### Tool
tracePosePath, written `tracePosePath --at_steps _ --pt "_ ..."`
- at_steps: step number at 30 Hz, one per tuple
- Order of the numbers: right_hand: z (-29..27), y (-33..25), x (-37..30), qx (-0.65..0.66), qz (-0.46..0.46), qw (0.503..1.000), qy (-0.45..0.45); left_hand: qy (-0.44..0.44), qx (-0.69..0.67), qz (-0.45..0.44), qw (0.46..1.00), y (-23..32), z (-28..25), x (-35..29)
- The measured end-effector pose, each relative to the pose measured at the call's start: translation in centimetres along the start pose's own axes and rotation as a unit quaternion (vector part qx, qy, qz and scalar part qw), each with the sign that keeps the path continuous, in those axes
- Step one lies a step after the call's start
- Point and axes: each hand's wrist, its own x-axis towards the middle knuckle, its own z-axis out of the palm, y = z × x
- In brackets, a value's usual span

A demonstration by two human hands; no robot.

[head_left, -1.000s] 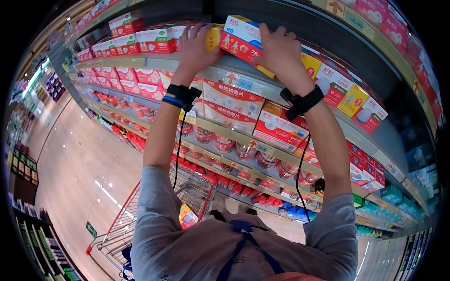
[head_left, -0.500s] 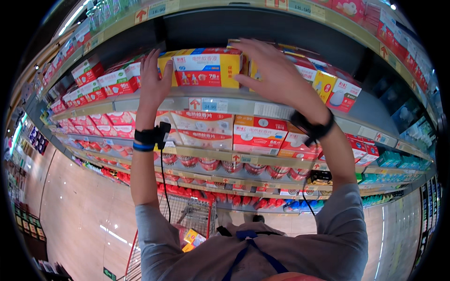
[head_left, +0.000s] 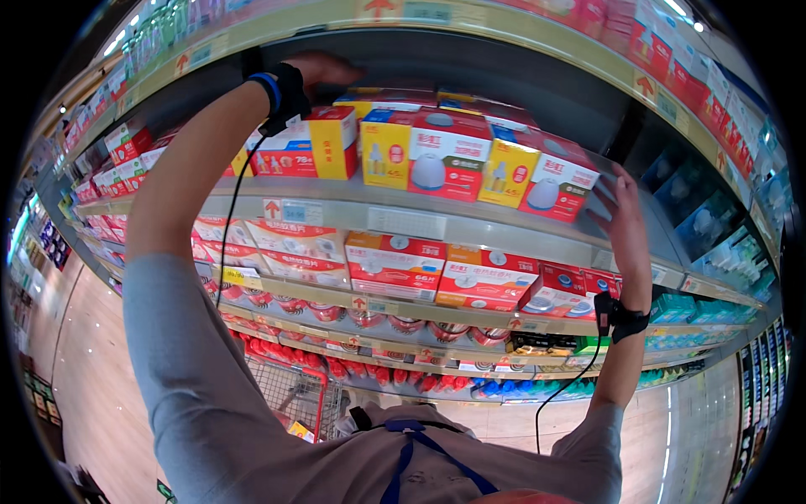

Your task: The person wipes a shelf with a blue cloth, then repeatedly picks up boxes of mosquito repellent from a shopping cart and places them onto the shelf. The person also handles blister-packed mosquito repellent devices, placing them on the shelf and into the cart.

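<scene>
On the shelf in front of me stands a row of red, white and yellow cartons (head_left: 453,155), picturing a rounded white device and small bottles. More cartons lie behind them. My left hand (head_left: 323,69) reaches over a red and white carton with a yellow end (head_left: 332,143) toward the dark back of the shelf. Its fingers stretch to the right, somewhat blurred, with nothing visible in them. At the row's right end, my right hand (head_left: 623,217) is open with fingers spread, beside the last red and white carton (head_left: 558,181). Whether it touches that carton is unclear.
Above runs another shelf edge (head_left: 495,18) with price labels. Lower shelves hold red and white boxes (head_left: 395,262) and round red tins (head_left: 365,317). Teal-blue packages (head_left: 714,223) stand to the right. Below me is a wire shopping cart (head_left: 324,395) with a red rail.
My view has shifted rightward along the shelf. My left hand has moved from the cartons' front up over their tops toward the back. My right hand has left the carton tops for the row's right end.
</scene>
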Motion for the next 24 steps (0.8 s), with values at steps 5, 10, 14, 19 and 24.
tracePosePath --at_steps 5,10,14,19,24 --pt "-1.1 -0.3 -1.6 -0.030 -0.038 0.999 -0.011 -0.125 -0.024 -0.080 0.989 8.1 2.5 0.9" --pt "-1.0 0.9 -0.6 -0.086 -0.189 0.975 -0.082 -0.111 0.055 -0.059 0.991 12.3 3.3 -2.3" --pt "-0.6 1.7 0.6 -0.148 -0.152 0.972 -0.101 -0.176 -0.085 -0.108 0.975 9.7 3.8 1.4" --pt "-1.0 2.9 1.7 -0.155 -0.167 0.968 -0.108 -0.133 0.019 -0.080 0.988 11.7 5.4 2.1" --pt "-2.9 1.1 1.3 -0.166 -0.146 0.966 -0.131 -0.143 0.035 -0.104 0.984 15.1 5.8 1.1"
